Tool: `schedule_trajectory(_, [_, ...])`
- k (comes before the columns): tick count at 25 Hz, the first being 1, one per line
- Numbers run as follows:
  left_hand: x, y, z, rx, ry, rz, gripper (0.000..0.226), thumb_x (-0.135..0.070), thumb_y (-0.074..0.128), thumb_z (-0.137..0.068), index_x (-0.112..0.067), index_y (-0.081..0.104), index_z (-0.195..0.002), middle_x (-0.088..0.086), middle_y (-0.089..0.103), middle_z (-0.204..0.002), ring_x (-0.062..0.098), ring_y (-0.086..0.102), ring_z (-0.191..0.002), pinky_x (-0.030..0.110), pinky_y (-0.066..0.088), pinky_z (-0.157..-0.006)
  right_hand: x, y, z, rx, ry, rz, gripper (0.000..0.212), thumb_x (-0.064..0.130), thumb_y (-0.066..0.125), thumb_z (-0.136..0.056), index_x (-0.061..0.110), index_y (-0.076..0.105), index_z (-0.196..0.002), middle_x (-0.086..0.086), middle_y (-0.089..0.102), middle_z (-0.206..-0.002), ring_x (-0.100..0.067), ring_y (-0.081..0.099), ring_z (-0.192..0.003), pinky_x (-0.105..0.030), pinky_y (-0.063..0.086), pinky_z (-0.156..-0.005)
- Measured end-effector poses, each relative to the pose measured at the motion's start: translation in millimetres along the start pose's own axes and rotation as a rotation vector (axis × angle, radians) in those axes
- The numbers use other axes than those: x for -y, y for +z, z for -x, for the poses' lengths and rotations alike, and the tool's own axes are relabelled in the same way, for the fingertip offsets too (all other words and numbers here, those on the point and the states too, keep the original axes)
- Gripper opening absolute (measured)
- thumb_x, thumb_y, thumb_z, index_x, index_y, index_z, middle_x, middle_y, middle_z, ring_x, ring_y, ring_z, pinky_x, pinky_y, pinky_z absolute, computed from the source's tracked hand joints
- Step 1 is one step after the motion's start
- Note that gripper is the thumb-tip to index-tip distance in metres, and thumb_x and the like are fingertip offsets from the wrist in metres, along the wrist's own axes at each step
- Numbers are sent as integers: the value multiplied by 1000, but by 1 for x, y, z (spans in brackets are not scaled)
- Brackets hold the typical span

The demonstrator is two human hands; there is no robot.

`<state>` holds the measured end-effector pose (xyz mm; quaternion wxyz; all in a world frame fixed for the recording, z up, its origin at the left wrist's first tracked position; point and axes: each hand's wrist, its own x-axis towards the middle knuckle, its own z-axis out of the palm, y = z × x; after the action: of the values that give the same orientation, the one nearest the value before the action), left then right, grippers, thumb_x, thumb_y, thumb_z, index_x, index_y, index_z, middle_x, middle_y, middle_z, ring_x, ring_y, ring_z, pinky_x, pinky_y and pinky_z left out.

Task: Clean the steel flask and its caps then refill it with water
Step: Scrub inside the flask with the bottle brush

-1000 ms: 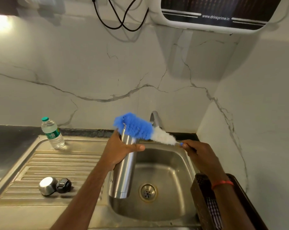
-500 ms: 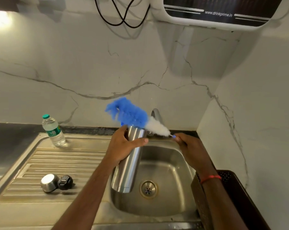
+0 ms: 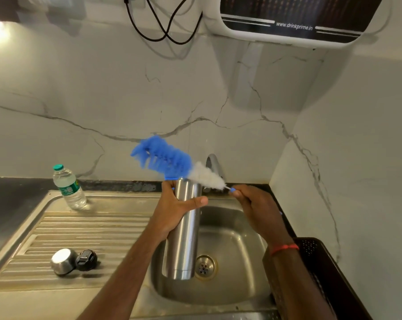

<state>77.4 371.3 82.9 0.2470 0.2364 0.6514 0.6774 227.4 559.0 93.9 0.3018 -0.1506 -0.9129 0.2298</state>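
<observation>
My left hand (image 3: 174, 209) grips the upper part of the steel flask (image 3: 183, 239), which stands nearly upright over the sink basin (image 3: 237, 269) with its mouth open. In my right hand (image 3: 257, 209) I hold the handle of a bottle brush (image 3: 172, 162) with blue and white bristles. The brush lies slanted above the flask's mouth, bristle head up and to the left, outside the flask. On the ribbed drainboard (image 3: 84, 229) at the left lie the steel cap (image 3: 62, 260) and the black inner cap (image 3: 87, 259), side by side.
A small plastic water bottle (image 3: 68, 188) with a green cap stands at the drainboard's back. The tap (image 3: 215, 167) rises behind the flask. A dark perforated basket (image 3: 320, 269) sits right of the sink. A water purifier (image 3: 294, 17) hangs on the wall above, with black cables (image 3: 163, 26) beside it.
The brush and flask have risen slightly, and the brush head has lifted up and left, away from the flask's mouth. The caps have not moved.
</observation>
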Motion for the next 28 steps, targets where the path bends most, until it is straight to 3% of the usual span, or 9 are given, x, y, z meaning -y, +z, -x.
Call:
schedule_trajectory(2, [0,2,-2,-36,-22,11,102,-53,96,-40,-25,43,-122,12,67,-114,36,73,-93,57,60,-83,12,2,-11,8,-48,56,23,33,49,-103,23,69,-106,9,67,-86,-6,59,-81,-24,47,-72])
schedule_trajectory(6, [2,-9,0,-77,-54,266,70,-50,87,-63,-21,57,-120,21,70,-114,44,71,-98,63,57,-86,-28,-12,15,5,116,-18,22,32,52,-102,25,72,-108,11,70,-93,-2,63,-87,-30,53,-78])
schedule_trajectory(8, [1,-8,3,-7,-40,292,57,-51,75,-79,-19,59,-124,23,70,-114,45,70,-98,57,58,-84,-35,-17,23,-6,133,6,27,36,52,-101,24,72,-114,10,71,-98,-3,63,-91,-34,55,-82])
schedule_trajectory(11, [-4,0,5,73,-60,259,52,-54,65,-89,-21,54,-129,21,71,-111,43,71,-91,48,59,-73,-11,-10,-2,-17,50,63,34,44,45,-101,23,71,-108,8,69,-89,-8,61,-82,-30,51,-75])
schedule_trajectory(13, [-7,0,4,78,-63,235,53,-50,68,-86,-25,52,-129,21,70,-109,41,73,-85,45,60,-67,-5,-4,-10,-1,15,103,35,44,42,-101,24,70,-106,8,68,-87,-8,60,-81,-25,47,-72])
schedule_trajectory(16, [-8,-7,4,30,-62,213,72,-34,84,-70,-24,43,-128,17,69,-107,40,73,-77,44,61,-61,-33,-13,12,9,92,71,28,41,47,-101,28,70,-108,10,69,-89,-3,61,-81,-16,44,-72])
schedule_trajectory(18, [-7,-7,5,-1,-94,225,77,-29,85,-63,-19,41,-125,18,71,-103,41,73,-77,45,62,-62,-46,-21,30,22,148,40,27,42,47,-102,31,70,-109,12,71,-91,-1,63,-82,-18,46,-72])
schedule_trajectory(24, [-11,-7,-7,-50,-127,226,80,-50,89,-59,-15,54,-122,23,72,-108,41,73,-91,58,60,-82,-17,2,-7,-40,-8,104,45,54,33,-99,24,67,-95,8,66,-82,-11,59,-75,-31,47,-65])
schedule_trajectory(28, [-16,-21,-5,-4,-141,234,73,-57,80,-67,-14,59,-123,27,68,-112,41,69,-92,52,59,-81,-48,-4,18,-35,57,31,27,42,47,-103,28,71,-103,15,67,-84,-3,62,-80,-15,44,-68])
